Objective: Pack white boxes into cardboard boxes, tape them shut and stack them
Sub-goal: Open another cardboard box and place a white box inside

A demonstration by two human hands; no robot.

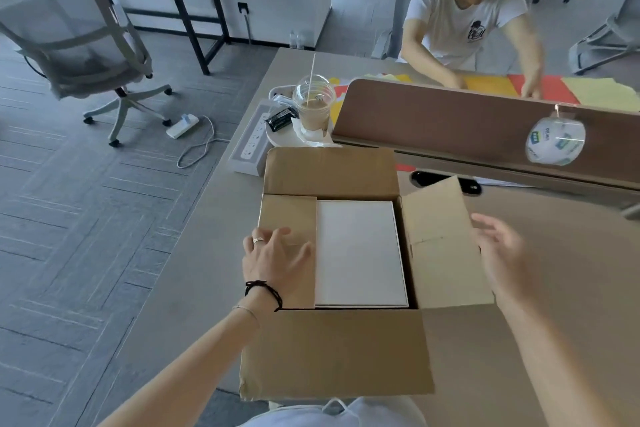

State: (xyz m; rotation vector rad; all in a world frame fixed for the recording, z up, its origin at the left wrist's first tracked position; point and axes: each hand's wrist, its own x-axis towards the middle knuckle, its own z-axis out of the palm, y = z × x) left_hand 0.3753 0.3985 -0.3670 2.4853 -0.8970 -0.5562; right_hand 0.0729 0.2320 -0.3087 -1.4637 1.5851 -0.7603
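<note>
Two hands work over an open cardboard box (pixel 332 350) that sits on the counter (pixel 194 270) directly in front of the person. Readable writing is scarce: a roll of tape (pixel 555 140) hanging on the brown divider (pixel 450 121) carries small printed labels, blurred, with letters that may read "DELI", though I cannot be sure. A printed graphic shows on the T-shirt of the second person (pixel 467 17) across the counter; its text is too small to read.

Inside the cardboard box lies a white box (pixel 360 253), flat, filling the middle and right part of the opening. The left hand (pixel 273 256) lies palm-down with fingers spread and straight, pressing the left flap (pixel 287 215) down over the opening; a ring and dark wrist cords show on it. The right hand (pixel 502 246) is open too, fingers loosely extended, just beside the outer edge of the raised right flap (pixel 440 243); whether it touches the flap is unclear because of blur. The far and near flaps are folded outward. An iced coffee cup (pixel 313 107) with a straw stands beyond the box, beside a power strip (pixel 251 139).
</note>
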